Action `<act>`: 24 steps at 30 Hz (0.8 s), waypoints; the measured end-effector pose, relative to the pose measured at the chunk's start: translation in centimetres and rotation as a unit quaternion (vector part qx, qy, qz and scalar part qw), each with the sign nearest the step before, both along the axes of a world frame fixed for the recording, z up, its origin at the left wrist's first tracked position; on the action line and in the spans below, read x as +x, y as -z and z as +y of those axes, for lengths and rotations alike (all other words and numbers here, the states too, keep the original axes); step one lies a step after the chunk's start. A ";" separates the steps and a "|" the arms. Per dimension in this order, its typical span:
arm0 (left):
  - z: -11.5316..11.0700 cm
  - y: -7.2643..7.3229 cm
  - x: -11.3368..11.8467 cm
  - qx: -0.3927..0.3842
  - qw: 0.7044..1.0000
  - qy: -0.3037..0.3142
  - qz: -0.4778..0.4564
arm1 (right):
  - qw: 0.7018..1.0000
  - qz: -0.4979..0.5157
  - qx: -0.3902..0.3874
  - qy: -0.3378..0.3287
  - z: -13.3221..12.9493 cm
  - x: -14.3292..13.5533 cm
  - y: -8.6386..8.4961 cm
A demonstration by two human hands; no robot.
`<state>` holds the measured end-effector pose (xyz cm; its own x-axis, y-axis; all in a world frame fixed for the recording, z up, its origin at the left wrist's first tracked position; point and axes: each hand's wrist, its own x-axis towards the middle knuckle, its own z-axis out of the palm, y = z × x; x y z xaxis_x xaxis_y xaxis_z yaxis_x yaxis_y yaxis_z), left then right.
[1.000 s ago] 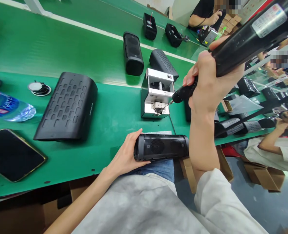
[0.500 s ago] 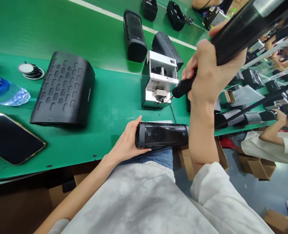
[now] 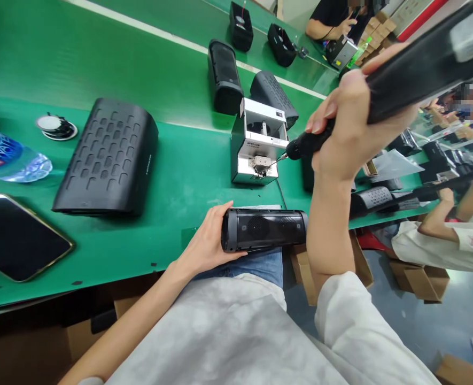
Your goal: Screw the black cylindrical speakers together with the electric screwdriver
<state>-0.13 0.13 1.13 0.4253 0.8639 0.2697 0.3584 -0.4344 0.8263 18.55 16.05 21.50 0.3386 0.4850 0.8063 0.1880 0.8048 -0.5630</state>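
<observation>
My left hand point(image 3: 206, 238) grips the left end of a black speaker point(image 3: 272, 227), which lies on its side at the table's front edge, over my lap. Thumb and fingers wrap round its end cap. Raised at the right, my right hand point(image 3: 350, 125) is closed round a black electric screwdriver point(image 3: 416, 64). Its thin bit points down and left to the front of a silver screw feeder point(image 3: 256, 141), by the small metal block there. Whether a screw is on the tip is too small to tell.
On the green table point(image 3: 180, 182) at left are a textured black speaker housing point(image 3: 108, 155), a phone point(image 3: 22, 238), a water bottle point(image 3: 12, 155) and a small round part point(image 3: 55, 125). More speakers point(image 3: 225, 75) stand behind the feeder. Co-workers sit at right; cardboard boxes point(image 3: 424, 278) lie on the floor.
The view has shifted slightly, so the table things sit lower. My right hand has drawn a little to the right with the screwdriver, and more of its bit shows. The left hand's grip is unchanged.
</observation>
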 end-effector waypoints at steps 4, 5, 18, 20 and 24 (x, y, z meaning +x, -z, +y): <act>0.0 -0.1 0.0 -0.006 1.000 0.001 -0.001 | 0.999 0.000 -0.018 -0.033 0.6 0.5 0.5; 0.0 -0.1 0.0 -0.008 1.000 0.001 -0.001 | 0.999 -0.004 -0.030 -0.036 0.6 0.8 0.5; 0.0 0.2 0.2 0.003 1.000 0.001 -0.017 | 0.998 0.026 -0.032 -0.055 -5.3 -1.3 -2.3; 0.0 0.2 0.2 0.004 1.000 0.002 -0.024 | 0.995 0.008 -0.067 -0.070 -6.7 -2.1 -3.3; -0.1 0.2 0.2 0.006 1.000 0.002 -0.025 | 0.996 -0.008 -0.067 -0.058 -8.3 -3.5 -4.4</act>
